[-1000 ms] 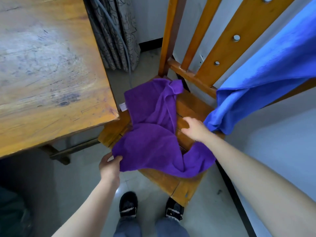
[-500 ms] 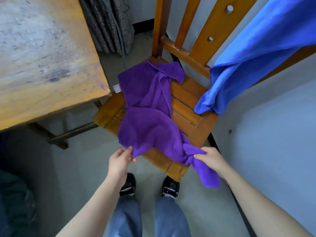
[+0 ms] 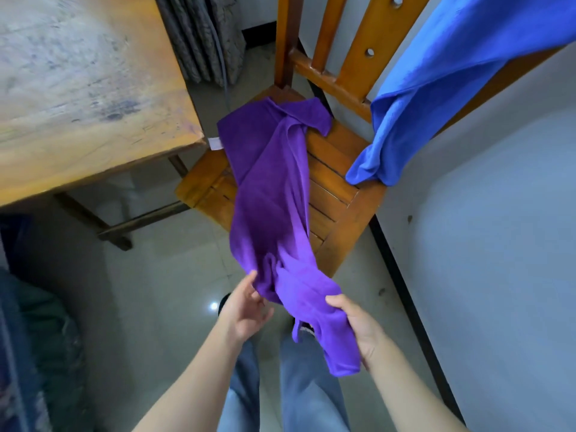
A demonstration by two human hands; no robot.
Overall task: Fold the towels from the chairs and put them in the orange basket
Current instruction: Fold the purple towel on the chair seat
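Purple towel [image 3: 268, 194], plush and rumpled, stretches from wooden chair [image 3: 330, 188] at 12 o'clock down to right hand [image 3: 358, 325], which grips its near end at 6 o'clock; left hand [image 3: 246, 310] touches its edge with relaxed fingers. White tag [image 3: 215, 142] is unreadable.

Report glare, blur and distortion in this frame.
Head view: a white glare spot on the glossy grey floor tiles; motion blur smears the worn wooden table top; the wide-angle lens slightly bows the black baseboard; the purple microfibre towel looks fairly sharp.
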